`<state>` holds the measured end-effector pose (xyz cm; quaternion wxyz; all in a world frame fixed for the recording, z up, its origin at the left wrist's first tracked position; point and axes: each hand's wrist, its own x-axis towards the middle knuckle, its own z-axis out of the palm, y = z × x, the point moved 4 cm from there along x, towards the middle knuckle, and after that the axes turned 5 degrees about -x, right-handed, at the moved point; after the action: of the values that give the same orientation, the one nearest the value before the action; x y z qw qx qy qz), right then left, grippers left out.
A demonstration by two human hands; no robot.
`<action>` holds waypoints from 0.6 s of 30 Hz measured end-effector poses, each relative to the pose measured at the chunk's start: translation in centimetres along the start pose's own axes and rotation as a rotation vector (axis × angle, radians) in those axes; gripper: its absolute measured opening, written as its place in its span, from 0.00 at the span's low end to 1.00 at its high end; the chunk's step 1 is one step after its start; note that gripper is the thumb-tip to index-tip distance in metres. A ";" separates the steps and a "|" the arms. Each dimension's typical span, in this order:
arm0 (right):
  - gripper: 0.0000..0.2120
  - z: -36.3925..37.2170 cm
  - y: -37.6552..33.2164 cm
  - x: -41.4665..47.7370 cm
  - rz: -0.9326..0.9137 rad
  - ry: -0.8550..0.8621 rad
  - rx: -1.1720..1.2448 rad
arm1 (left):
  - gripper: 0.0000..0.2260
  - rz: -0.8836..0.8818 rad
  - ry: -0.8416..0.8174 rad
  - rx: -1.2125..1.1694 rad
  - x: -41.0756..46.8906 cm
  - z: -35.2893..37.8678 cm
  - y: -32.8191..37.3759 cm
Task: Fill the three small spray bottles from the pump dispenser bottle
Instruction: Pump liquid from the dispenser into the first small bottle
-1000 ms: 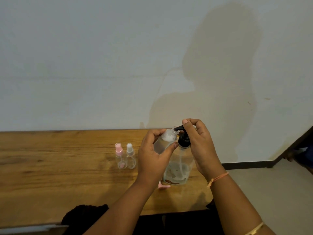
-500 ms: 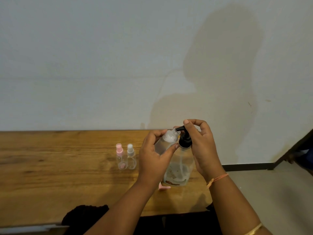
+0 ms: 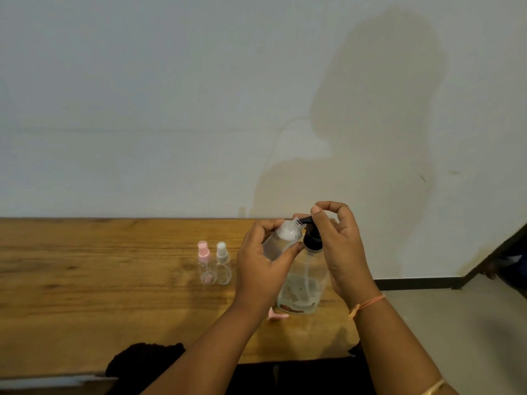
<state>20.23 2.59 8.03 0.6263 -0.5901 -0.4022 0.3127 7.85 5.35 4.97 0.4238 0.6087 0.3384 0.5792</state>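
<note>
The clear pump dispenser bottle [image 3: 303, 292] stands on the wooden table [image 3: 85, 295], with a little liquid at its bottom. My right hand [image 3: 342, 252] rests on its black pump head [image 3: 312, 240], index finger on top. My left hand [image 3: 262, 269] holds a small uncapped spray bottle [image 3: 282, 240] tilted, its open neck at the pump nozzle; foam shows inside near the neck. Two capped small spray bottles stand to the left: one with a pink cap [image 3: 204, 263], one with a white cap [image 3: 222, 263]. A pink cap [image 3: 276, 315] lies on the table by the dispenser's base.
The table ends just right of the dispenser, with floor [image 3: 456, 323] beyond. A white wall [image 3: 171, 109] backs the table. A dark cloth [image 3: 148, 357] lies at the table's near edge.
My right hand and the pump head sit slightly higher than a moment ago. The left hand keeps the small bottle at the nozzle.
</note>
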 end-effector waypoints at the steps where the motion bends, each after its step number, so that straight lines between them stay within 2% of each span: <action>1: 0.09 0.0 0.0 0.0 0.012 0.006 0.026 | 0.18 0.000 0.001 0.007 0.0 0.0 0.0; 7: 0.13 -0.4 0.5 0.2 0.060 0.029 0.069 | 0.18 0.007 0.007 0.001 -0.1 0.1 0.0; 18: 0.06 -0.1 -0.2 -0.1 -0.008 -0.014 0.000 | 0.18 0.007 0.009 0.035 -0.1 -0.2 -0.1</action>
<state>20.27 2.46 8.19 0.6246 -0.5863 -0.4091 0.3142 7.67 5.36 4.87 0.4094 0.6145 0.3482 0.5776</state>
